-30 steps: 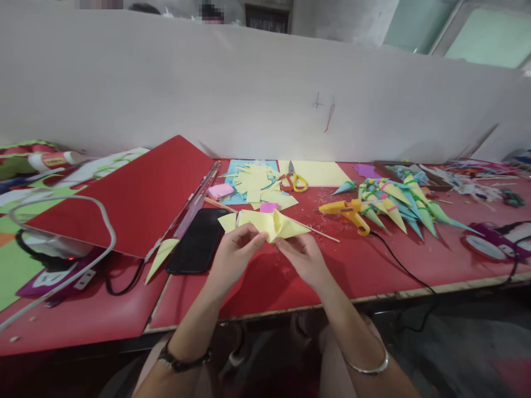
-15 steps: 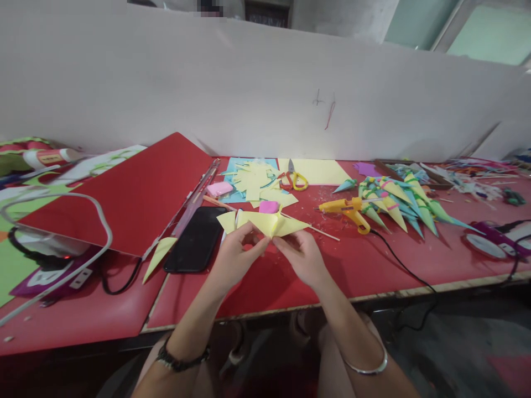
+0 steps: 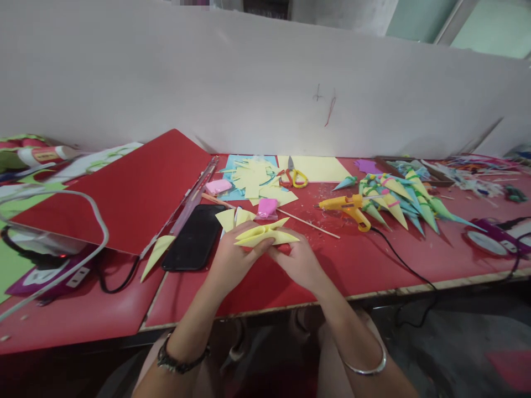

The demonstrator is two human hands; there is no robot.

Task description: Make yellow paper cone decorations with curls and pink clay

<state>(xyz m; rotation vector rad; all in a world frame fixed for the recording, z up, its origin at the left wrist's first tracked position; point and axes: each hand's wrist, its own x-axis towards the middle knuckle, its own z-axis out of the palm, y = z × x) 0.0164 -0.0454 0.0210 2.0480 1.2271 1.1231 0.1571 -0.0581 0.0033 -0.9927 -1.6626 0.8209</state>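
Between my hands is a piece of yellow paper, curled over on itself with pointed ends. My left hand pinches it from the left, thumb on the near side. From the right, the fingers of my right hand close on the same paper; part of them is hidden behind it. Just beyond the hands lie more yellow paper pieces and a small pink packet. A thin wooden stick lies to the right of the packet. A black phone rests left of my left hand.
A yellow glue gun with a black cord lies to the right, beside a heap of paper cones. Scissors and cut yellow strips are at the back. At left stand a red board and a purple power strip.
The yellow paper was spread wider, with its points out to the sides; now it is curled into a narrower roll, its opening turned up. Both hands stay close together.
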